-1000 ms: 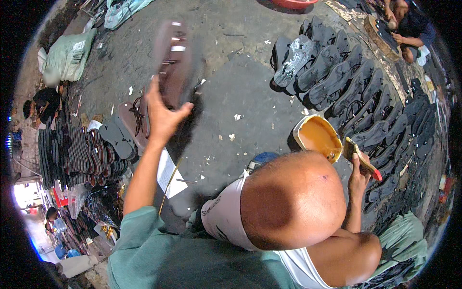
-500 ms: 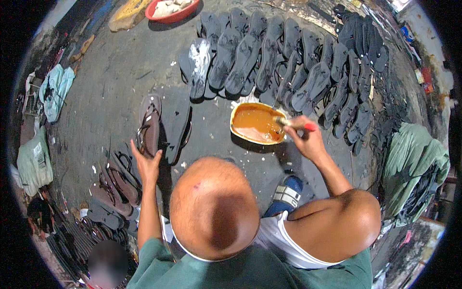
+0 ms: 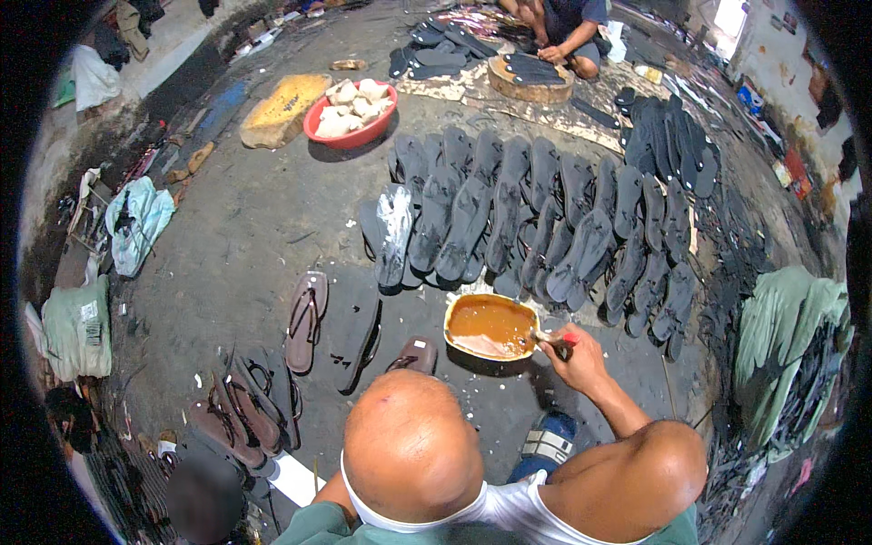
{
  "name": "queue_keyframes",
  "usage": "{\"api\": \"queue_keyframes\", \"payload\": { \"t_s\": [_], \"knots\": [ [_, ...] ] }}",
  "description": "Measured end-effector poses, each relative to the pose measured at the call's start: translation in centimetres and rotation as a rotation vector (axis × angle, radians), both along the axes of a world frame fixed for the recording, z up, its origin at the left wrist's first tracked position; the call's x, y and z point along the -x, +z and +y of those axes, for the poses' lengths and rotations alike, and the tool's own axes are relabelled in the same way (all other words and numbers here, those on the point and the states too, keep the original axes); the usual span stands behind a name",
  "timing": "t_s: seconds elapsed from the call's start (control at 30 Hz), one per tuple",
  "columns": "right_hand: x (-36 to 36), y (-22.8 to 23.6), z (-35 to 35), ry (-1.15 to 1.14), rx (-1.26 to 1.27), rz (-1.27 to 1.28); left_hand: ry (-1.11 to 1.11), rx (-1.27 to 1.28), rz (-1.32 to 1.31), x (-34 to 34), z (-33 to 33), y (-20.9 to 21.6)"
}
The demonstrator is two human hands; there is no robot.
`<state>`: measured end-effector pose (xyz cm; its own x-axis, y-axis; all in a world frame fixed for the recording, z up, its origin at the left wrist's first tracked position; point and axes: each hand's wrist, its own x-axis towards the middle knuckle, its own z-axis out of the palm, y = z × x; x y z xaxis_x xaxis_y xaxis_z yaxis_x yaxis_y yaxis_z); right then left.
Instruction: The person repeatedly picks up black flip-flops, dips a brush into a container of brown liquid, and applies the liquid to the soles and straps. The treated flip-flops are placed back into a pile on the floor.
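My right hand (image 3: 579, 358) is closed around a brush (image 3: 556, 338) with a red-tipped handle. The bristle end is at the right rim of a cream-edged tub (image 3: 448, 324) of orange-brown liquid. My left forearm (image 3: 336, 495) runs behind my bent left knee (image 3: 413, 436), which hides the left hand. Past that knee shows the end of a brown sandal (image 3: 413, 356); whether the hand touches it is hidden. Left of it lie a black sandal (image 3: 354, 345) and a brown thong sandal (image 3: 307, 322). More brown sandals (image 3: 238, 420) lie closer in on the left.
Rows of black sandals (image 3: 463, 227) cover the floor beyond the tub, one smeared white (image 3: 394, 224). Farther off are a red bowl (image 3: 350, 139) of pale chunks and a yellowish block (image 3: 286, 111). A person (image 3: 572, 36) sits by a round wooden block (image 3: 531, 89). A green sack (image 3: 786, 336) stands right.
The view has tilted up, showing more of the far floor. My left hand has left the brown thong sandal and gone behind the knee. The brush has moved to the tub's right rim.
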<state>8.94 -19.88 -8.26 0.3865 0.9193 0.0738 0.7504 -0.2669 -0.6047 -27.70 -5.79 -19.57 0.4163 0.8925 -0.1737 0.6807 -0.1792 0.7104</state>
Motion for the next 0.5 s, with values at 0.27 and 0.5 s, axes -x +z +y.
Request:
{"api": "queue_keyframes", "payload": {
  "t_s": [0.27, 0.5],
  "knots": [
    [-0.6, 2.0, -0.7, -0.051, 0.362, 0.095, 0.11, 0.154, -0.31, -1.8, 3.9, 4.3],
    [-1.1, 15.3, 2.6, -0.188, -0.467, 0.807, -0.018, 0.467, -1.081, -16.2, 9.3, 25.7]
  ]
}}
